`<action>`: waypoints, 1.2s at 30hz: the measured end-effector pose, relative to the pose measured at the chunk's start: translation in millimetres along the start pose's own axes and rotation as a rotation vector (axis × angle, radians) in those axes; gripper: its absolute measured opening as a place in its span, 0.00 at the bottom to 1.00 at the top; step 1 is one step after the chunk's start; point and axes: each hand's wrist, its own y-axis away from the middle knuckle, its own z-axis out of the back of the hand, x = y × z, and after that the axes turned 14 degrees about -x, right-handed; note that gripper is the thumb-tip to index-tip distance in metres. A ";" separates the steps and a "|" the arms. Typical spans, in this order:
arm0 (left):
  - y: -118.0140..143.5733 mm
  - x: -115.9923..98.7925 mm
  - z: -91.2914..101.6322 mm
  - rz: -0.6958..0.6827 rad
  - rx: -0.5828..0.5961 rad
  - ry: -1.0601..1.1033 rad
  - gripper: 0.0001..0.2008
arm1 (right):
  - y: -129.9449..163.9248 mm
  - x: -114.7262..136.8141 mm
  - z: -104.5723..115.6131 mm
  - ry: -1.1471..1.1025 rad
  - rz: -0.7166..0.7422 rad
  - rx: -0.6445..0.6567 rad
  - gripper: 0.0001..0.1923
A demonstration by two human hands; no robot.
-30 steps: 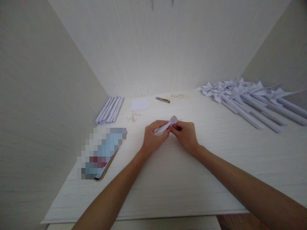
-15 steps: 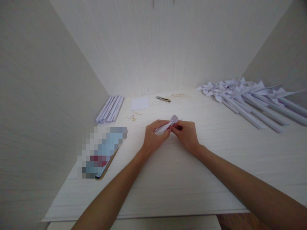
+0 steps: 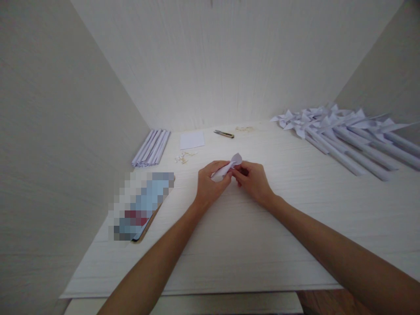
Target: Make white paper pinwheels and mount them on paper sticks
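In the middle of the table a piece of white paper is bent into a shape with a rounded loop at its upper right end; it looks like a partly folded pinwheel. My left hand is closed around its lower left part, thumb in front and fingers behind. My right hand pinches the paper at its right side, close to the left thumb. The right fingertips are partly hidden, so I cannot tell if something small is between them.
Finished paper pinwheels on rolled sticks lie piled at the right. Rolled paper tubes, square paper sheets, small pale sticks, thread snips and more thin bits lie along the back. A phone lies left.
My right fingers have shifted slightly left against the paper, and the rounded loop looks a little wider. My left hand keeps its grip. The whole view has moved slightly.
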 end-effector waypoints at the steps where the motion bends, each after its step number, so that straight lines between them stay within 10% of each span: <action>1: -0.2 1.0 -0.1 0.000 -0.013 0.000 0.10 | -0.1 0.3 -0.4 -0.008 0.006 0.016 0.10; 36: 0.1 2.0 -1.4 0.013 0.017 0.012 0.13 | 2.5 1.9 0.5 0.176 0.167 -0.029 0.10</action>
